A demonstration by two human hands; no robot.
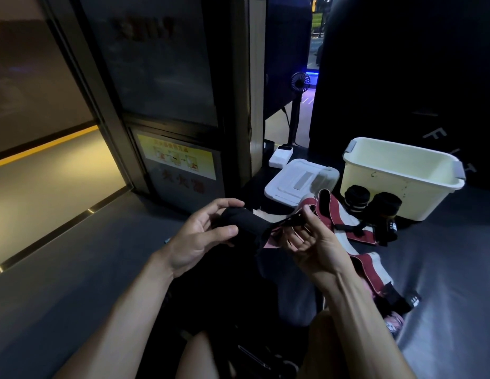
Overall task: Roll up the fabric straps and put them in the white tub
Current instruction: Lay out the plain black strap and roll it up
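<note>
A person's left hand (200, 233) grips a black strap roll (245, 221) while the right hand (312, 239) pinches its loose tail. Red-and-white straps (345, 239) trail across the dark floor mat (74, 269); two finished rolls (371, 202) touch the white tub (402, 177).

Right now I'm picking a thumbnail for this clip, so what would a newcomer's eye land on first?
The two hands at centre: the left hand grips a black roll of strap, the right hand pinches its loose end. Next, the pale white tub at right, two rolled straps in front of it.
</note>
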